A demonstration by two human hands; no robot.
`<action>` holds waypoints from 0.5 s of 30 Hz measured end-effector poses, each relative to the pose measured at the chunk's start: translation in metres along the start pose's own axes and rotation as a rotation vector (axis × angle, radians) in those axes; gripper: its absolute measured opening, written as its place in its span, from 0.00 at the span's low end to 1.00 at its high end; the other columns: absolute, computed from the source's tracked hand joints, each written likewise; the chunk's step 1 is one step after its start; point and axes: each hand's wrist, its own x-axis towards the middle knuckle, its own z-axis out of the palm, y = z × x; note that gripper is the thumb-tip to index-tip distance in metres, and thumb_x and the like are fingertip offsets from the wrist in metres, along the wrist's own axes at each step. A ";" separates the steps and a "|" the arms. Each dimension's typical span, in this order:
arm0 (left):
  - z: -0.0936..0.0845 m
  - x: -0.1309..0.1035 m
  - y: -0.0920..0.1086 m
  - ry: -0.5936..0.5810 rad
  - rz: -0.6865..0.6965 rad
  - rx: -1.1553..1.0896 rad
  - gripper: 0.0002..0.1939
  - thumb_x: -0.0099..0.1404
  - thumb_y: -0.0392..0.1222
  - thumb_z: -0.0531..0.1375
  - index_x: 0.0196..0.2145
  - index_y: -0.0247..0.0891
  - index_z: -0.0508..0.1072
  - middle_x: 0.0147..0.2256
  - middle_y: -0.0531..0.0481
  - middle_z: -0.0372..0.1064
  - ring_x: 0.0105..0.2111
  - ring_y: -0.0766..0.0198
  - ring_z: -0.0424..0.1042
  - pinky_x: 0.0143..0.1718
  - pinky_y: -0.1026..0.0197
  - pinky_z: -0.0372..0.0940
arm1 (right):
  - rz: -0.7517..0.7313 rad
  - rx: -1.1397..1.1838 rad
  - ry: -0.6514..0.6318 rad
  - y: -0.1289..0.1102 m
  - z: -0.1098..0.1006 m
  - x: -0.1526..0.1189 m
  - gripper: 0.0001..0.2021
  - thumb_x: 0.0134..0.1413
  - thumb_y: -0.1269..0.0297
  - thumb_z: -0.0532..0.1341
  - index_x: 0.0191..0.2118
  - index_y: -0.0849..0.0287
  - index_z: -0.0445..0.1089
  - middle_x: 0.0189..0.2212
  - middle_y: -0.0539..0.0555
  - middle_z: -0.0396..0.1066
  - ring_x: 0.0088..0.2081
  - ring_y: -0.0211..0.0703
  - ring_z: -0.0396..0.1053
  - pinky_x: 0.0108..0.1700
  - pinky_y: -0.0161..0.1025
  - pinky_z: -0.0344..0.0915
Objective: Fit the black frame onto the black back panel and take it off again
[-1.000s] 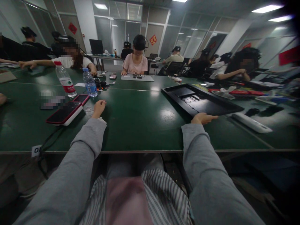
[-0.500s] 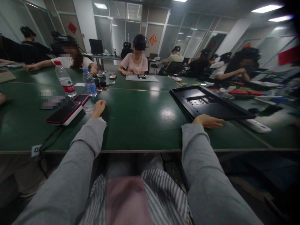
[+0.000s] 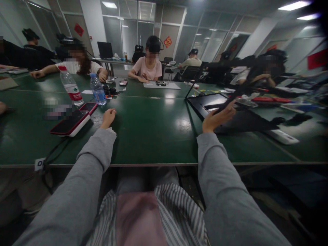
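My right hand [image 3: 218,118] grips the near edge of a thin black rectangular frame [image 3: 238,91], which is tilted up and blurred by motion. Its far left corner appears to stay low, by the corner of a flat black panel [image 3: 247,120] lying on the green table. The panel is partly hidden behind my hand and the frame. At the left, my left hand [image 3: 108,118] lies on the table with its fingers curled in, and nothing shows in it. Closest to that hand is a dark-screened phone-like device with a red edge and white base [image 3: 70,123].
Two water bottles, one red-capped [image 3: 71,87] and one blue-capped [image 3: 97,89], stand beyond my left hand. A white bar-shaped object [image 3: 283,136] pokes out from under the panel. Across the table [image 3: 146,136], a person in pink [image 3: 151,65] works at a light mat [image 3: 167,86].
My right hand has turned and raised the black frame off the panel, swinging its near side upward. My left hand has stayed put. The mat across the table has shifted slightly right.
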 end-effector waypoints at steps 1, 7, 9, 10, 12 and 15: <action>0.000 0.000 0.000 0.002 -0.003 -0.010 0.20 0.72 0.40 0.56 0.56 0.32 0.79 0.55 0.34 0.80 0.57 0.51 0.78 0.64 0.50 0.66 | -0.076 0.016 -0.027 -0.009 0.004 -0.003 0.37 0.67 0.67 0.50 0.78 0.74 0.49 0.70 0.78 0.57 0.74 0.65 0.53 0.77 0.59 0.45; 0.001 0.002 -0.002 0.048 0.000 -0.064 0.22 0.74 0.40 0.55 0.61 0.30 0.74 0.54 0.32 0.80 0.58 0.52 0.78 0.64 0.51 0.66 | -0.301 0.131 -0.121 -0.039 0.020 -0.016 0.33 0.73 0.61 0.47 0.78 0.68 0.53 0.67 0.72 0.63 0.71 0.61 0.61 0.74 0.60 0.54; 0.001 0.002 0.000 0.072 -0.008 -0.078 0.22 0.75 0.40 0.56 0.62 0.31 0.74 0.55 0.32 0.79 0.59 0.51 0.77 0.64 0.50 0.67 | -0.290 0.190 -0.107 -0.038 0.023 -0.017 0.32 0.74 0.62 0.45 0.78 0.69 0.52 0.68 0.73 0.63 0.71 0.61 0.62 0.74 0.60 0.56; 0.002 0.001 0.001 0.086 -0.013 -0.092 0.22 0.75 0.41 0.58 0.62 0.32 0.74 0.56 0.33 0.79 0.59 0.50 0.77 0.64 0.50 0.67 | -0.283 0.215 -0.100 -0.035 0.025 -0.017 0.32 0.74 0.62 0.45 0.78 0.69 0.52 0.69 0.73 0.63 0.70 0.61 0.63 0.73 0.59 0.57; 0.002 0.000 0.006 0.103 -0.011 -0.140 0.24 0.74 0.44 0.62 0.63 0.33 0.72 0.57 0.33 0.78 0.59 0.49 0.77 0.63 0.49 0.68 | -0.266 0.244 -0.092 -0.029 0.031 -0.017 0.32 0.74 0.61 0.46 0.78 0.69 0.53 0.68 0.73 0.66 0.68 0.61 0.67 0.71 0.58 0.61; 0.004 -0.005 0.014 0.054 -0.009 -0.221 0.33 0.72 0.51 0.67 0.68 0.34 0.69 0.60 0.31 0.75 0.58 0.48 0.77 0.62 0.47 0.69 | -0.290 0.221 -0.122 -0.018 0.044 -0.017 0.33 0.72 0.60 0.46 0.78 0.63 0.54 0.63 0.70 0.72 0.63 0.62 0.73 0.65 0.61 0.68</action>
